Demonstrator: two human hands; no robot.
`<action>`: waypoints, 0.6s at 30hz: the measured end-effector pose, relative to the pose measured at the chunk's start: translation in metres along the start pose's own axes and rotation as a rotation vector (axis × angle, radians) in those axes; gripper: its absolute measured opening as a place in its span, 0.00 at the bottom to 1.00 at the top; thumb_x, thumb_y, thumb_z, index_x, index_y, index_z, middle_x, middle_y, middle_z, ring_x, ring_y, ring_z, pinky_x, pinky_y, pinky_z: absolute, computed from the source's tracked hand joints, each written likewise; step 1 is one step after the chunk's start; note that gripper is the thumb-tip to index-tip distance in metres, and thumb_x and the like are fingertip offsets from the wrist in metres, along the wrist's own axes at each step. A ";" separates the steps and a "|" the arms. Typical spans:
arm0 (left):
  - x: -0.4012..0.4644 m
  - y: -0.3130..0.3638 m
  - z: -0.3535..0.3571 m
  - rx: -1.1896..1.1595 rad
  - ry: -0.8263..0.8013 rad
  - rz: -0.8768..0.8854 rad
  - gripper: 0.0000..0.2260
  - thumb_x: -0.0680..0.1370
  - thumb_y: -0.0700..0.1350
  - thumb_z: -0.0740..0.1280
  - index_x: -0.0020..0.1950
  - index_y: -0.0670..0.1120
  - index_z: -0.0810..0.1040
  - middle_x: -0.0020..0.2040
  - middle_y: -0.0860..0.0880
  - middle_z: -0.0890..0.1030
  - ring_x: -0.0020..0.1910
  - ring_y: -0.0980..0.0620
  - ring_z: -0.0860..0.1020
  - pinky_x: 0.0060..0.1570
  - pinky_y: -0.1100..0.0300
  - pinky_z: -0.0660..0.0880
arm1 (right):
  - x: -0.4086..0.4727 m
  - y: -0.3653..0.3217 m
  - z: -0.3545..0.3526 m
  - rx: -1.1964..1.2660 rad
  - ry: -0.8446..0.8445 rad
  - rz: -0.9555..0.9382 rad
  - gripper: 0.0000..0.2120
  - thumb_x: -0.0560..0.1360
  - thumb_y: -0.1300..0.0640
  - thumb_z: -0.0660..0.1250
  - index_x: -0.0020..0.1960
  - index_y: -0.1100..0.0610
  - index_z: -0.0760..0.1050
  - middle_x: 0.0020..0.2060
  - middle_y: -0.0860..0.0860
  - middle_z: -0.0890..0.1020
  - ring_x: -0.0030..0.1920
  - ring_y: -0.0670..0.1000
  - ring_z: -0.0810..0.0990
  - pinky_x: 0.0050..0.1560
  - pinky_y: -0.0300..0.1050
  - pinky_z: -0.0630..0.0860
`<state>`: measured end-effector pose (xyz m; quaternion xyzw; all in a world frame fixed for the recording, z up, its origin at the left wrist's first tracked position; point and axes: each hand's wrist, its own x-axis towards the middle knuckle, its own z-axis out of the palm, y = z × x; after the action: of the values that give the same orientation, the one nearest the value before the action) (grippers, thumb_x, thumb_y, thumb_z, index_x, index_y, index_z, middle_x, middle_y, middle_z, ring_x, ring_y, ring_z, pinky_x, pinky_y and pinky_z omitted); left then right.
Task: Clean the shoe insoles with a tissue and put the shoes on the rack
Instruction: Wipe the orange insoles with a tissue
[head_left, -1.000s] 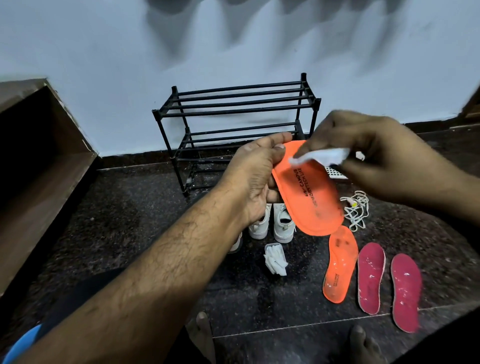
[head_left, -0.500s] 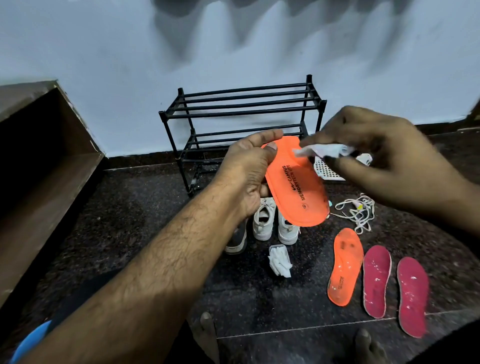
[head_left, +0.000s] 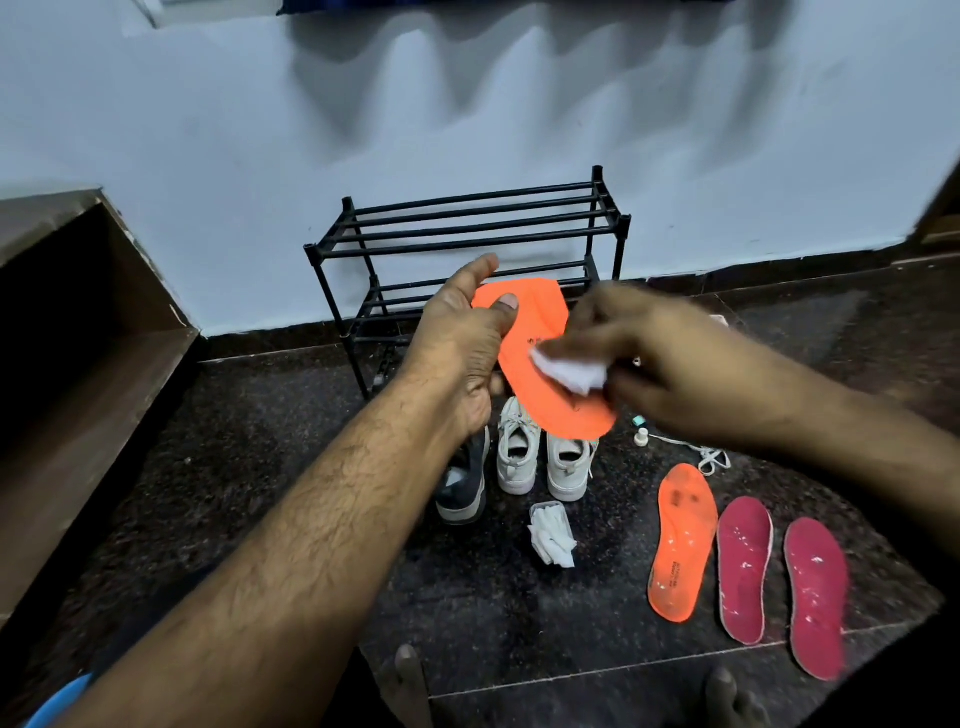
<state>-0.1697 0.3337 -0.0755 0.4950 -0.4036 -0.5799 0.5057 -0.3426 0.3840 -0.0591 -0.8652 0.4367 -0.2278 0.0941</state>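
Insole (head_left: 540, 358) in left-hand (head_left: 462, 353) grip, seemingly

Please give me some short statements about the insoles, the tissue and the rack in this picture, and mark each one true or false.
1. The left hand holds an orange insole. True.
2. The right hand presses a white tissue on that insole. True.
3. The white shoes stand on the rack. False: they stand on the floor before it.
4. Three red insoles lie on the floor. False: two red insoles and one orange floor insole.
5. The rack's shelves that show hold no shoes. True.
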 end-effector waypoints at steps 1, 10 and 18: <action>0.000 0.000 0.000 0.014 0.020 0.008 0.21 0.83 0.37 0.63 0.72 0.57 0.73 0.43 0.51 0.84 0.29 0.52 0.73 0.28 0.61 0.66 | -0.002 -0.002 0.001 -0.020 -0.128 -0.032 0.22 0.75 0.65 0.64 0.61 0.46 0.82 0.50 0.43 0.77 0.52 0.43 0.77 0.53 0.37 0.71; 0.010 -0.003 -0.008 0.005 0.055 -0.041 0.32 0.82 0.39 0.65 0.81 0.52 0.53 0.52 0.50 0.84 0.35 0.52 0.80 0.35 0.51 0.76 | -0.005 0.014 -0.016 0.135 0.285 0.123 0.19 0.77 0.66 0.66 0.57 0.45 0.84 0.48 0.44 0.79 0.49 0.44 0.79 0.49 0.33 0.71; 0.016 -0.005 -0.007 0.000 0.095 -0.046 0.08 0.82 0.41 0.67 0.54 0.46 0.67 0.42 0.45 0.81 0.43 0.44 0.80 0.44 0.45 0.71 | -0.016 0.006 -0.025 0.066 -0.037 0.093 0.17 0.70 0.65 0.64 0.39 0.45 0.85 0.43 0.42 0.80 0.44 0.42 0.80 0.46 0.41 0.73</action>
<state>-0.1634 0.3192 -0.0840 0.5311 -0.3677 -0.5672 0.5109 -0.3666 0.3942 -0.0444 -0.8444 0.4668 -0.2216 0.1411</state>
